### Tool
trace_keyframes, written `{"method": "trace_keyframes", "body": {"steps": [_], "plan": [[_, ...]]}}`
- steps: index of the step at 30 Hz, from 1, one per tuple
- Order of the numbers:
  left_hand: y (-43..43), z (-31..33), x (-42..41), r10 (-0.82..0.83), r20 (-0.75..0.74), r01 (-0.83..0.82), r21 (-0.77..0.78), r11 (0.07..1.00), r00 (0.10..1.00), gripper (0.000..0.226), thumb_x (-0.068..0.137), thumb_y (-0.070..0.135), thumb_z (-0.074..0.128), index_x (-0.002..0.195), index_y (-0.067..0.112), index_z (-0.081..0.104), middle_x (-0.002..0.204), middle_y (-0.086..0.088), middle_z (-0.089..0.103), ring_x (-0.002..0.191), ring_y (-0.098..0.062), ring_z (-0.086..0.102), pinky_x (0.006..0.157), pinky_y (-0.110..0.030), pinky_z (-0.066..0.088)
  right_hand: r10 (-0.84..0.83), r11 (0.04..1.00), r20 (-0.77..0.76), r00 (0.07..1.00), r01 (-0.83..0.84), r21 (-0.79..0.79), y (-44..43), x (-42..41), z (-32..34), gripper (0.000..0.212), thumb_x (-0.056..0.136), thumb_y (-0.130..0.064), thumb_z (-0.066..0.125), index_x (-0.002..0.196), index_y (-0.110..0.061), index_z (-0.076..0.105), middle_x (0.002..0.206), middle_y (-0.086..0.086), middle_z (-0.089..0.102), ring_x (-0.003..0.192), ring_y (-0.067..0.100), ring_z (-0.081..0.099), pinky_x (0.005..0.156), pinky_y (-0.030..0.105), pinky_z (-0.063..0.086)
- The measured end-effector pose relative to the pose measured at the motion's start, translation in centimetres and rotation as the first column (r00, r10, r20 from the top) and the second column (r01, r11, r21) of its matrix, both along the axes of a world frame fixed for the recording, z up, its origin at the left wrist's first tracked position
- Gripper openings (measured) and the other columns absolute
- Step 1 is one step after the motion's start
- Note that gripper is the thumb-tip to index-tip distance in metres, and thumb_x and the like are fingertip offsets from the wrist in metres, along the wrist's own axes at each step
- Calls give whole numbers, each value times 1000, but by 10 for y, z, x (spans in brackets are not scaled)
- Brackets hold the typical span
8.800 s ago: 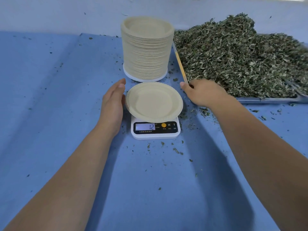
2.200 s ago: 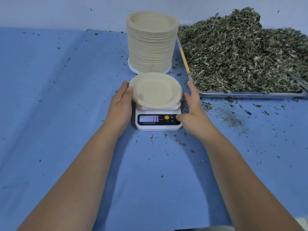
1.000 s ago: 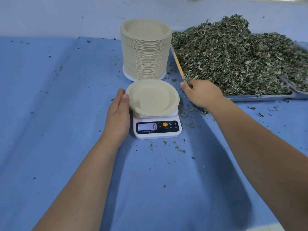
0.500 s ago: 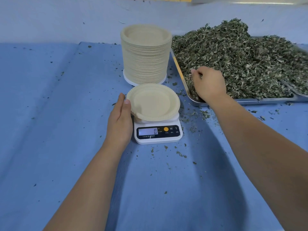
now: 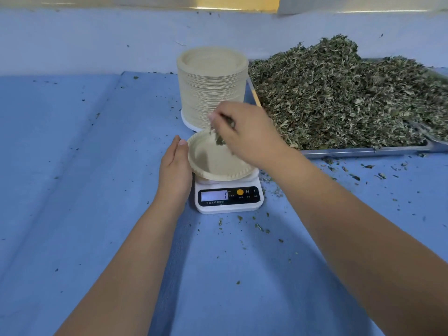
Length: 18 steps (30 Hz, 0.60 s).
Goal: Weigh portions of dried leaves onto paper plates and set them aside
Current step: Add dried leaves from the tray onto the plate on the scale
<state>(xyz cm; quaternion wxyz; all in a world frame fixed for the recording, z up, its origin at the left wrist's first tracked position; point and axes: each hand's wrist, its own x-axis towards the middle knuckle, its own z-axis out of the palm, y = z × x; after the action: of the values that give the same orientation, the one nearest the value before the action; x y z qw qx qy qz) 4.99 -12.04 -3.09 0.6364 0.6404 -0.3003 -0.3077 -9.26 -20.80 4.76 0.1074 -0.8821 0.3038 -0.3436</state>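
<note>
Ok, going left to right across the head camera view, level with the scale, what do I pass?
left hand → paper plate on the scale → metal tray heaped with dried leaves. The right hand overlaps the plate, so it is left out.

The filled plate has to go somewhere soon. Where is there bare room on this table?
The wide blue cloth left of the plate stack and left hand is open, bar crumbs. Right of the scale, the leaf tray and right hand crowd it.

Creased blue cloth (image 5: pixel 72 170) – paler bluish surface (image 5: pixel 97 40) beyond it, yellow strip (image 5: pixel 237 1) at the far edge.
</note>
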Motion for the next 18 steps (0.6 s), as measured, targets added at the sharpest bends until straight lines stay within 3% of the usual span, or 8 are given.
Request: {"method": "trace_keyframes", "body": {"steps": [3, 5, 7, 9, 13, 16, 18], "plan": [[-1, 0, -3, -7, 7, 7, 2, 1000, 1000, 55, 101, 44, 41, 152, 24, 39, 157, 11, 38, 141, -3, 36, 119, -33, 28, 95, 995, -239, 966, -83, 60, 6, 8, -14, 33, 102, -46, 46, 110, -21, 67, 98, -3, 68, 93, 17, 61, 81, 40, 52], [-2, 0, -4, -14, 54, 15, -2, 1000, 998, 55, 101, 45, 40, 152, 24, 38, 157, 11, 37, 140, -1, 35, 118, -28, 27, 116, 992, -322, 940, -96, 80, 4, 8, -19, 40, 101, -53, 44, 123, -26, 64, 113, -4, 67, 105, 16, 59, 87, 40, 51], [-3, -2, -4, -22, 120, 23, -5, 1000, 993, 54, 102, 46, 38, 153, 27, 37, 154, 17, 38, 128, 14, 36, 103, -9, 26, 122, 991, -227, 966, -105, 85, 2, 2, -17, 40, 100, -54, 46, 122, -26, 66, 112, -7, 69, 103, 15, 60, 86, 36, 50], [-1, -4, -5, -18, 152, 18, -3, 1000, 988, 54, 102, 48, 38, 152, 30, 38, 147, 23, 41, 114, 26, 37, 89, -1, 23, 94, 993, -90, 992, -86, 86, -4, -9, -15, 37, 101, -49, 46, 115, -23, 69, 105, -9, 70, 99, 13, 61, 83, 32, 49], [2, -11, -5, 43, 58, -41, -38, 998, 997, 56, 96, 50, 41, 150, 36, 41, 152, 24, 39, 132, 10, 35, 108, -17, 25, -182, 982, -53, 982, 184, 38, -28, -44, -27, 34, 102, -42, 43, 106, -18, 68, 95, 0, 69, 90, 23, 62, 75, 35, 49], [3, -13, -5, 50, 36, -49, -45, 998, 998, 57, 93, 53, 42, 148, 37, 43, 147, 27, 42, 130, 11, 37, 107, -18, 27, -430, 895, -270, 861, 447, -2, -45, -68, -45, 43, 103, -48, 37, 111, -14, 63, 102, 8, 66, 99, 34, 59, 81, 43, 48], [3, -15, -5, 46, 50, -44, -48, 998, 998, 57, 93, 55, 41, 147, 37, 44, 147, 27, 42, 129, 13, 37, 103, -15, 27, -479, 853, -436, 761, 521, -28, -50, -76, -55, 55, 102, -58, 29, 114, -13, 58, 109, 12, 64, 104, 37, 58, 83, 47, 46]]}}
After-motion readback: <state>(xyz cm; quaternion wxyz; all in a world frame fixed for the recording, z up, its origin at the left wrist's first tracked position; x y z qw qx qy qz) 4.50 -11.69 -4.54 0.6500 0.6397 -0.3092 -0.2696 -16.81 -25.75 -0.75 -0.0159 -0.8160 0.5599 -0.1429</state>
